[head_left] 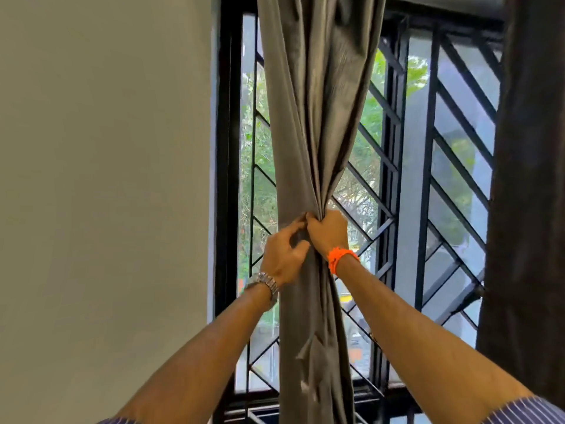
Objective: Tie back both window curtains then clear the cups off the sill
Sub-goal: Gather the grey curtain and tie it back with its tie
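Note:
The left curtain (315,111), grey and glossy, hangs gathered into a narrow bunch in front of the barred window (394,185). My right hand (328,232) is clenched around the bunch at its waist, an orange thread band on the wrist. My left hand (282,257), with a metal watch, touches the same spot from the left, fingers curled on the cloth or a tie; which one is hidden. The right curtain (532,179), darker, hangs loose at the frame's right edge. No cups or sill surface show.
A plain beige wall (101,179) fills the left half. The black window frame (227,179) and diagonal metal grille stand behind the curtain. Trees and street show through the glass.

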